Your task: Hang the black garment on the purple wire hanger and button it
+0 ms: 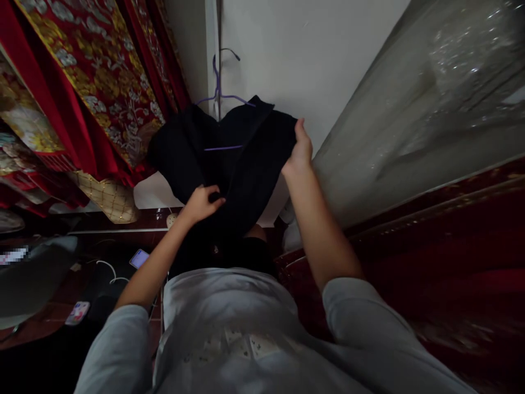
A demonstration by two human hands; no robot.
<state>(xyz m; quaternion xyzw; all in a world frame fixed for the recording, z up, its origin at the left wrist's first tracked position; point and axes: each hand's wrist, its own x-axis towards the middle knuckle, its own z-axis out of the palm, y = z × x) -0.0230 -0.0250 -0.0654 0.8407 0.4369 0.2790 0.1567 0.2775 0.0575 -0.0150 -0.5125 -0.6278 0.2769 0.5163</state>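
Observation:
A black garment (pixel 246 158) hangs over a purple hanger (pixel 218 93) against the white wall. My left hand (pixel 202 201) is closed on the cloth near its lower middle, fingers pinched into the fabric. My right hand (pixel 300 150) is raised higher and grips the garment's upper right edge. The hanger's hook sits at a vertical trim strip on the wall. Much of the hanger is hidden under the cloth; only its crossbar and shoulders show.
Red and gold patterned fabric (pixel 94 71) hangs at the left. A silvery sheer curtain (pixel 422 109) fills the right, above dark red wood (pixel 451 241). On the floor at lower left lie a phone (pixel 139 258), a white cable (pixel 109 269) and a small pack (pixel 77 313).

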